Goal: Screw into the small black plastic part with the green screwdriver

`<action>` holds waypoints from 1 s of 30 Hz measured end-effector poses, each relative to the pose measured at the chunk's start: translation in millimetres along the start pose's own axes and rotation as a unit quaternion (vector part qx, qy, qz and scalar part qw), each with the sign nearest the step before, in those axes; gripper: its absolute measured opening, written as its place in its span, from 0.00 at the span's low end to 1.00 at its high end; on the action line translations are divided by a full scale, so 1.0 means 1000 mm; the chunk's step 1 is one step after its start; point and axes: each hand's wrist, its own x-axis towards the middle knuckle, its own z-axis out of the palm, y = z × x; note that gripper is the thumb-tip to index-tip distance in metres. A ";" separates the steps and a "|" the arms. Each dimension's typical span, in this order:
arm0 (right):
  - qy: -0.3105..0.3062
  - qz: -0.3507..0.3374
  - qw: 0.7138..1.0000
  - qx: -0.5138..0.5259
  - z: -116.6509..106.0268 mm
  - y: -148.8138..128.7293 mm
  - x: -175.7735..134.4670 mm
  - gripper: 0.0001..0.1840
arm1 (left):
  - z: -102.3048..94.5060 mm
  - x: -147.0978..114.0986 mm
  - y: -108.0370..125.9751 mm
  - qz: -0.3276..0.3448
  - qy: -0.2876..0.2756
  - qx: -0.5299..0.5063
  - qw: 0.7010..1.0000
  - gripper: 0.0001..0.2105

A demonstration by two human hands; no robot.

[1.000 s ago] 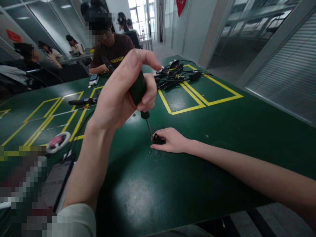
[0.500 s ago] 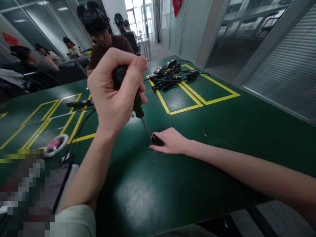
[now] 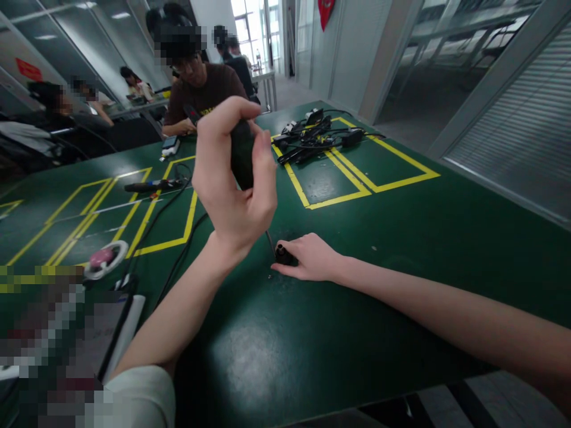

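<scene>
My left hand (image 3: pixel 223 184) is raised over the table with its fingers wrapped round the dark handle of a screwdriver (image 3: pixel 242 156). The thin shaft slants down to the side of a small black cylindrical part (image 3: pixel 282 257); whether the tip touches it I cannot tell. That part stands on the green tabletop (image 3: pixel 379 309), pinched between the thumb and fingers of my right hand (image 3: pixel 316 258). Just in front of it lies a tiny metallic piece (image 3: pixel 269 276), too small to name.
A pile of black cables (image 3: pixel 314 139) lies beyond my hands, within yellow tape outlines. To the left are a dark tool with a cord (image 3: pixel 151 186) and a white ring with a pink centre (image 3: pixel 102 258). A person (image 3: pixel 209 83) sits across the table, hands near a small device (image 3: pixel 170 144).
My left hand has turned and shifted right around the screwdriver handle, its wrist now more bent. My right hand and the black part stay in place.
</scene>
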 end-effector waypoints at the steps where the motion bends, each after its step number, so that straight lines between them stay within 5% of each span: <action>1: -0.002 0.001 1.000 -0.001 0.000 0.000 0.000 0.22 | 0.000 0.001 0.002 0.042 0.015 0.023 0.999 0.08; 12: 0.011 0.001 1.000 0.026 0.002 0.003 -0.001 0.21 | -0.003 0.009 0.019 0.155 0.020 0.044 0.987 0.07; 16: 0.017 0.002 1.000 0.026 0.002 0.004 -0.002 0.21 | -0.006 0.006 0.012 0.130 -0.007 -0.008 0.992 0.15; 30: 0.014 0.002 1.000 0.020 0.003 0.004 -0.001 0.22 | -0.005 0.013 0.004 0.153 -0.011 0.055 0.987 0.09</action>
